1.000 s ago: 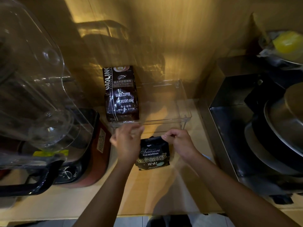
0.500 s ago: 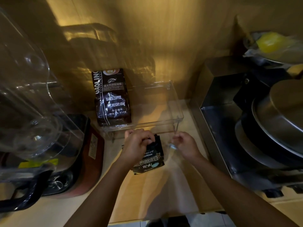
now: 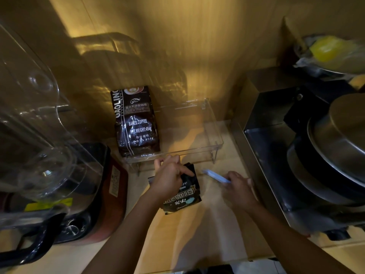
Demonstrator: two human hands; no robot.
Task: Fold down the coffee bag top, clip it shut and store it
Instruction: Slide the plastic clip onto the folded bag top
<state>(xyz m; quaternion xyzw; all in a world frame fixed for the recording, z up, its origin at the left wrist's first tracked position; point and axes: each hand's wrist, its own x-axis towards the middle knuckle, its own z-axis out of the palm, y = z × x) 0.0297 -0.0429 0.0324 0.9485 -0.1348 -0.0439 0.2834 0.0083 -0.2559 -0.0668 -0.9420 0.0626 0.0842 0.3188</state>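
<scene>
A small black coffee bag (image 3: 182, 196) with gold lettering lies on the wooden counter (image 3: 197, 234). My left hand (image 3: 169, 177) presses down on its folded top edge, fingers closed over it. My right hand (image 3: 239, 188) is to the right of the bag and holds a long pale blue clip (image 3: 215, 176), whose free end points toward the bag's top. A clear plastic storage tray (image 3: 215, 133) stands just behind the bag on short legs.
A larger brown coffee bag (image 3: 136, 123) stands in the left part of the tray. A blender with a clear jug (image 3: 35, 139) fills the left. A steel sink with pans and lids (image 3: 339, 147) lies to the right. A wooden wall is behind.
My right hand let go of the bag's top, moved right and now holds the blue clip. My left hand slid over the folded top and stays pressed on it.
</scene>
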